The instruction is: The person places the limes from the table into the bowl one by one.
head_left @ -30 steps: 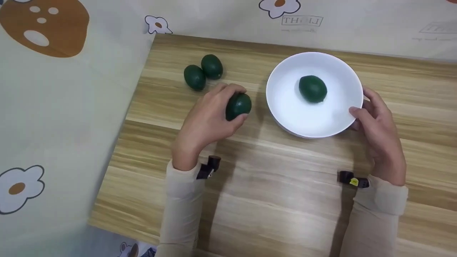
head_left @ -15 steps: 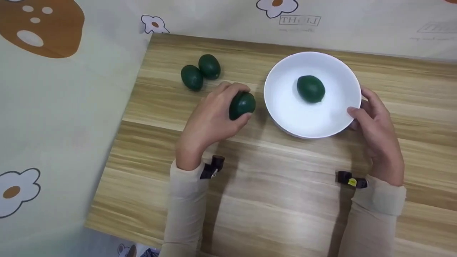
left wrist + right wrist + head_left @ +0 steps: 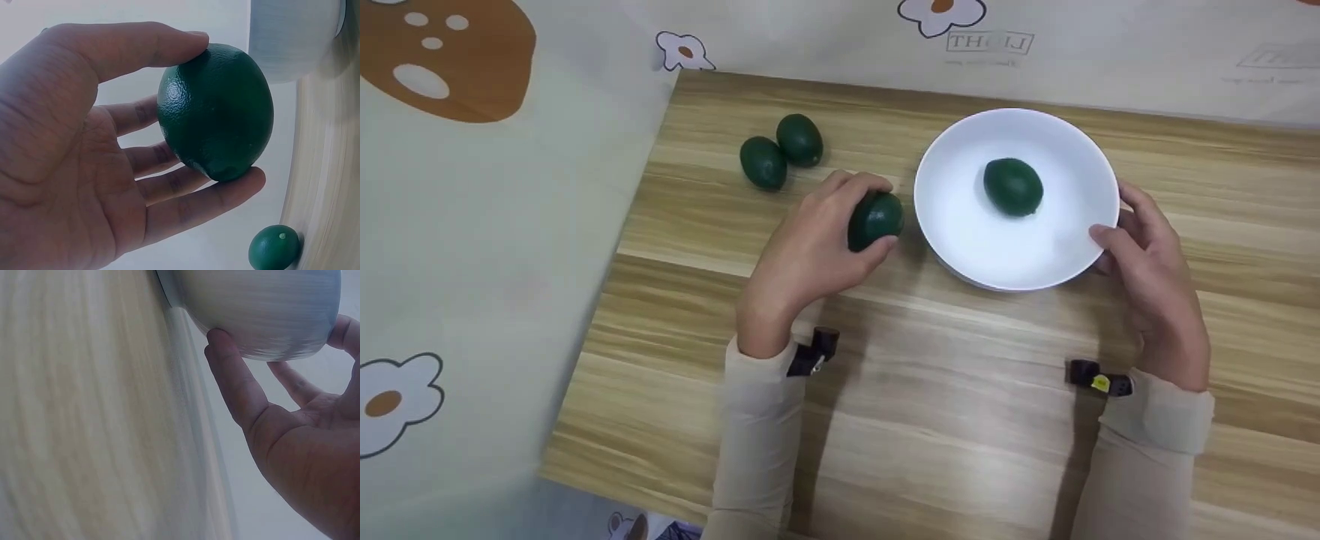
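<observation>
My left hand (image 3: 817,244) holds a dark green lime (image 3: 877,222) between thumb and fingers, just left of the white bowl (image 3: 960,251). In the left wrist view the thumb presses one side of that lime (image 3: 216,112) and fingers support the other. The bowl contains another lime (image 3: 1013,187). With its thumb at the rim and fingers against the outer wall, my right hand (image 3: 1159,277) grips the bowl's right side. The right wrist view shows fingers touching the bowl's outside (image 3: 264,309).
Two more limes, a left one (image 3: 763,163) and a right one (image 3: 800,140), lie side by side on the wooden table (image 3: 960,420) near its far left corner. A patterned cloth (image 3: 585,150) surrounds the table's left and far edges.
My left hand has moved a little to the right with its lime, closer to the bowl. The right hand keeps its grip on the bowl, which stays in place.
</observation>
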`<state>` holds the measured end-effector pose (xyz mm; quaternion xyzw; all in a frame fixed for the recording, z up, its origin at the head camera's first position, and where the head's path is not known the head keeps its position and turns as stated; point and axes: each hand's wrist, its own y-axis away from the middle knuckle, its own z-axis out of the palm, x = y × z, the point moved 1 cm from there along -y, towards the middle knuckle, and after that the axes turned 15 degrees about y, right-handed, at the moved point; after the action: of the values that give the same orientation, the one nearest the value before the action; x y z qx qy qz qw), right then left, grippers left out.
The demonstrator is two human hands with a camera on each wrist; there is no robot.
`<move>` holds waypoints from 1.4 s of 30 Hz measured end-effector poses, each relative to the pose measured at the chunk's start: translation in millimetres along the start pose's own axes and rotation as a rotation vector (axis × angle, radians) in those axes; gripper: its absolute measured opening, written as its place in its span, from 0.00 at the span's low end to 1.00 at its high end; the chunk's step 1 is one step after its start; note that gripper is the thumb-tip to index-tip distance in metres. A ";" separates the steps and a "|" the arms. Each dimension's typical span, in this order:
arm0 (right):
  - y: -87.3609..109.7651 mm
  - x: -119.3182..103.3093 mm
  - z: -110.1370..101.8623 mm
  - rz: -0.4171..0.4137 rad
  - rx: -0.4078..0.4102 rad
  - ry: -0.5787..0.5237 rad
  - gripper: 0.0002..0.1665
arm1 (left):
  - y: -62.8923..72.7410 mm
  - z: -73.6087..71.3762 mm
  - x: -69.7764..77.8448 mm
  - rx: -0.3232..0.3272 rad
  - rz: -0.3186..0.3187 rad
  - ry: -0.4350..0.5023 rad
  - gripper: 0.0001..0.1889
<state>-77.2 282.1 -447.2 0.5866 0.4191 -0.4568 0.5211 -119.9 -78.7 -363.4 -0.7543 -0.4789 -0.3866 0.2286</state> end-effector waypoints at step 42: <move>-1.6 2.3 0.3 -0.022 -0.010 -0.034 0.32 | -20.1 17.2 16.7 0.037 0.073 -0.025 0.28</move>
<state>-78.3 282.0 -449.8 0.5716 0.4190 -0.4703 0.5258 -127.6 -48.6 -360.8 -0.7718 -0.4607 -0.3597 0.2505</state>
